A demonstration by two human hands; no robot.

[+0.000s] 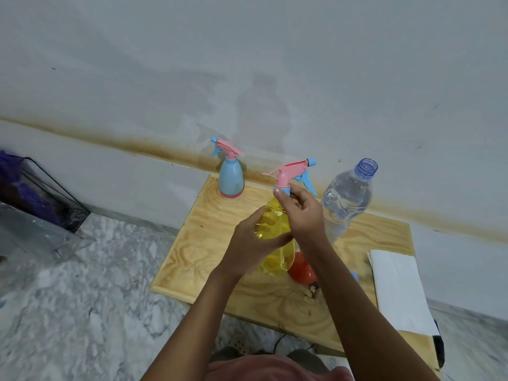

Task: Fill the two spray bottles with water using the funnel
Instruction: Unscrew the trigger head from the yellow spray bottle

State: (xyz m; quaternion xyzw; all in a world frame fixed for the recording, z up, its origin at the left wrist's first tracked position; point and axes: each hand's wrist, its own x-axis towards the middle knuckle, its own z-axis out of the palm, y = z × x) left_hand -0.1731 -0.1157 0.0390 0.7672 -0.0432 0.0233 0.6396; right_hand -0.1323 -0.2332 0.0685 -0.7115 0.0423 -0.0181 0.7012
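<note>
Pink cloth point(261, 368) cut off | left hand point(247, 242) grips yellow bottle point(275, 217) | right hand point(301, 213) pinches collar point(286, 190) | funnel point(301, 272) obscured

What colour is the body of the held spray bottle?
The spray bottle body is clear yellow; head view.

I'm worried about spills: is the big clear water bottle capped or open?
Open. The water bottle stands upright on the wooden board, and its blue threaded neck is bare, with no cap on it.
</note>
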